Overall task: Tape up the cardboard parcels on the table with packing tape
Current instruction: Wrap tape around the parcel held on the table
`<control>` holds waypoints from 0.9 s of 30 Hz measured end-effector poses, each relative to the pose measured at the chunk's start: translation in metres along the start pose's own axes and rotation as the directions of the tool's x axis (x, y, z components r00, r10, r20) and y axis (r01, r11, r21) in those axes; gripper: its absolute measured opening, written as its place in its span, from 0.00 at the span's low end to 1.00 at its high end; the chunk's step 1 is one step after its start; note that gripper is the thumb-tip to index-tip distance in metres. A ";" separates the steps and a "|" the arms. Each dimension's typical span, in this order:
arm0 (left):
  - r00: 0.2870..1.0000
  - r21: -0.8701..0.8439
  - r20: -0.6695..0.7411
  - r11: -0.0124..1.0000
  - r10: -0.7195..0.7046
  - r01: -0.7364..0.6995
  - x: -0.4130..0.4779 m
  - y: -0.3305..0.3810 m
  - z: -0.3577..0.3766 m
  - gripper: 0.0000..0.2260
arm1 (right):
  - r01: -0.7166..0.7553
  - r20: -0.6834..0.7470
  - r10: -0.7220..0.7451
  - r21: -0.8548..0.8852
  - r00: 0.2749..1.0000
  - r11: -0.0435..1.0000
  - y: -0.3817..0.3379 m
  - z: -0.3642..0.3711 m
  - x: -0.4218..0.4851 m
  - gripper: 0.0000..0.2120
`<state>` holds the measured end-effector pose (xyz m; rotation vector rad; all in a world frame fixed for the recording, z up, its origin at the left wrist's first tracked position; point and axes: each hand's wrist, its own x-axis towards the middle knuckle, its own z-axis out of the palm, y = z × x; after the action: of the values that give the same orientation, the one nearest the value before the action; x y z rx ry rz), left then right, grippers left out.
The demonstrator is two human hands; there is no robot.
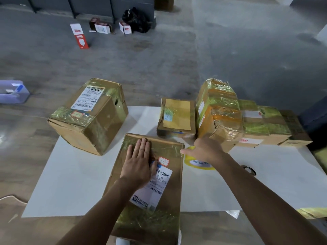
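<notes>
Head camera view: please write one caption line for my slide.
A person's left hand presses flat on a cardboard parcel while the right hand is over the yellow tape roll beside it.

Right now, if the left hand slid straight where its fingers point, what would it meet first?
Probably nothing: the left hand, flat on the brown cardboard parcel, points past its far edge at white tabletop between the big cardboard box and the small parcel, though depth is unclear.

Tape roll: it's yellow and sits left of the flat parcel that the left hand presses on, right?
Not quite. The head view shows the yellow tape roll right of the flat parcel, beneath the right hand; the left hand does press flat on that parcel.
</notes>
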<state>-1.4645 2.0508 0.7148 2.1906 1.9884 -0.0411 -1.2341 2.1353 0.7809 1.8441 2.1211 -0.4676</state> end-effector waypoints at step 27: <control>0.992 -0.285 0.076 0.951 -0.100 0.117 0.005 0.112 -0.017 0.38 | 0.138 -0.130 -0.109 0.241 0.985 0.961 0.009 0.012 0.001 0.30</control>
<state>-1.3547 2.0481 0.7435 1.8762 1.9402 0.1571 -1.2255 2.1318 0.7695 1.9175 2.3590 -0.7021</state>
